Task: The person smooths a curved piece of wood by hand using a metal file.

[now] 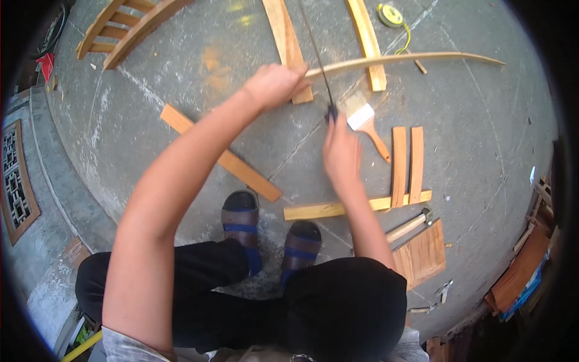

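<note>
My left hand (pixel 276 85) is closed round the near end of a long thin wooden strip (pixel 416 57), pressing it over a plank (pixel 282 30) on the concrete floor. In my right hand (pixel 342 154) is the black handle of a saw (pixel 318 51). Its narrow dark blade, seen edge-on, points away from me and crosses the strip just right of my left hand. Beside the right hand lies a paintbrush (pixel 365 120) with a wooden handle. Whether the blade's teeth touch the strip cannot be made out.
Two short slats (pixel 399 160) rest on a yellowish board (pixel 310 211); a hammer (pixel 407 228) and wooden panel (pixel 422 256) lie nearby. A tape measure (pixel 390 15), another plank (pixel 365 39), a loose board (pixel 250 175) and a slatted frame (pixel 123 30) are around.
</note>
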The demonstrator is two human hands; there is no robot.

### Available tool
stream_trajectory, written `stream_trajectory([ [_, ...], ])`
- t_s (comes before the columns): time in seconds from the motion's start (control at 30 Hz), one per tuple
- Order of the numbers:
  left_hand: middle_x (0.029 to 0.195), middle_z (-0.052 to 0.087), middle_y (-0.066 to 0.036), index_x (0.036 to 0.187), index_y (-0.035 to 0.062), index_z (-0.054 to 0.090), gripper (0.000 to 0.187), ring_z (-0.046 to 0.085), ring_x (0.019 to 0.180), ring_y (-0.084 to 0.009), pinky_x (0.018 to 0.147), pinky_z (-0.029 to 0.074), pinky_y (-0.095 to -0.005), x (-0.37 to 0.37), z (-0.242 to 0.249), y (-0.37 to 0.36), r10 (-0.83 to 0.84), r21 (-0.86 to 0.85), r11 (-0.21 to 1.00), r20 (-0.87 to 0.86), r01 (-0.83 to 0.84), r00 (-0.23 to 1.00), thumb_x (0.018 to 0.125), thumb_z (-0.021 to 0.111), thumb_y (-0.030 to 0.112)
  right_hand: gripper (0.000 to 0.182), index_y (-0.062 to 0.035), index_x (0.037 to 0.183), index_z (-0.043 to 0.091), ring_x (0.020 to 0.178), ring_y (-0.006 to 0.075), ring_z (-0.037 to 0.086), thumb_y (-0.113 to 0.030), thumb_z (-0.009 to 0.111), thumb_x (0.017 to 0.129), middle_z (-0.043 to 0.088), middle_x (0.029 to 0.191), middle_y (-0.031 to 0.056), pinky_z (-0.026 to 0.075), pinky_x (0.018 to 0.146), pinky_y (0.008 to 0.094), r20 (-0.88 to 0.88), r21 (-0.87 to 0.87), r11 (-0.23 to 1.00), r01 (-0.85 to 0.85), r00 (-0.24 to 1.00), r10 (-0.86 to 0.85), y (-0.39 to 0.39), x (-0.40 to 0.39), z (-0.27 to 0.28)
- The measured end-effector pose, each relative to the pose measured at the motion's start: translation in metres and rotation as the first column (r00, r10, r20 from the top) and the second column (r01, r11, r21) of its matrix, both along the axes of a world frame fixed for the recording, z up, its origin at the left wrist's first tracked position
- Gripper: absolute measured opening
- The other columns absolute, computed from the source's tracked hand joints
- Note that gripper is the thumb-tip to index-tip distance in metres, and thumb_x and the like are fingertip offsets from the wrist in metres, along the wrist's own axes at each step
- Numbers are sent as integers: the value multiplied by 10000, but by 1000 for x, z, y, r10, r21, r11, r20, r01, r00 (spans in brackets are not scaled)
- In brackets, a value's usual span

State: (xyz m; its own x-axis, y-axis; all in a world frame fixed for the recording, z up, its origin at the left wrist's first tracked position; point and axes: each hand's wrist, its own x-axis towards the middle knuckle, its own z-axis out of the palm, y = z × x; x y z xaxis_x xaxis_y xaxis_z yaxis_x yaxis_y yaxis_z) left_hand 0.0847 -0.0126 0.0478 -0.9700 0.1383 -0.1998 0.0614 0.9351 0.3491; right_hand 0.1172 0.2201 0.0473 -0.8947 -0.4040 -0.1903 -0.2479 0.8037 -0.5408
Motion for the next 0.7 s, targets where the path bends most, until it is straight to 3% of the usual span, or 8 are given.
stream_trajectory([
  [0.1, 769, 719, -261, 1131, 41, 566, 386, 732, 760, -478, 675, 601, -558, -3, 1, -4, 0, -22, 1000, -4, 0, 1000, 1092, 569, 425, 277, 8, 1301, 537, 697, 513, 692, -174, 545, 1092, 676, 739, 296, 514, 597, 606, 100, -106, 994, 31, 995, -20, 44, 50, -33],
  [0.27, 759, 718, -254, 1105, 38, 565, 385, 733, 769, -476, 671, 601, -554, 5, -7, -2, -15, -10, 1000, -43, 15, 999, 1095, 563, 423, 252, 20, 1237, 541, 752, 523, 699, -186, 543, 1090, 672, 752, 315, 523, 631, 607, 31, -50, 999, -8, 999, 9, -18, -21, 22],
  [0.37, 763, 721, -247, 1093, 36, 568, 387, 737, 772, -465, 671, 602, -550, 1, 0, 1, 1, -38, 999, -29, -2, 1000, 1097, 559, 423, 233, -4, 1205, 553, 787, 562, 667, -216, 517, 1114, 667, 793, 341, 498, 655, 636, 90, -58, 996, 71, 994, -65, 15, 29, -11],
  [0.5, 767, 726, -238, 1108, 44, 560, 385, 740, 768, -458, 670, 602, -550, 1, -3, 1, 1, -43, 999, 14, -1, 1000, 1100, 550, 428, 229, -6, 1224, 554, 759, 558, 665, -203, 516, 1114, 659, 773, 342, 481, 637, 641, 168, -47, 994, 100, 982, -91, 14, 37, -2],
  [0.6, 768, 727, -232, 1130, 50, 547, 376, 738, 749, -452, 662, 600, -551, 7, -9, 1, -9, -11, 1000, -26, 8, 1000, 1103, 543, 425, 301, 28, 1275, 533, 730, 544, 681, -220, 524, 1104, 666, 745, 328, 502, 637, 642, 70, -77, 997, 15, 998, -9, -8, -12, 20],
  [0.7, 774, 730, -225, 1117, 49, 549, 372, 739, 745, -443, 665, 601, -544, 1, 4, 5, 8, -27, 1000, 23, -7, 1000, 1103, 546, 421, 284, 11, 1261, 546, 725, 547, 676, -227, 522, 1107, 666, 746, 329, 497, 639, 645, 73, -18, 1000, 8, 997, -7, 22, 20, -1],
])
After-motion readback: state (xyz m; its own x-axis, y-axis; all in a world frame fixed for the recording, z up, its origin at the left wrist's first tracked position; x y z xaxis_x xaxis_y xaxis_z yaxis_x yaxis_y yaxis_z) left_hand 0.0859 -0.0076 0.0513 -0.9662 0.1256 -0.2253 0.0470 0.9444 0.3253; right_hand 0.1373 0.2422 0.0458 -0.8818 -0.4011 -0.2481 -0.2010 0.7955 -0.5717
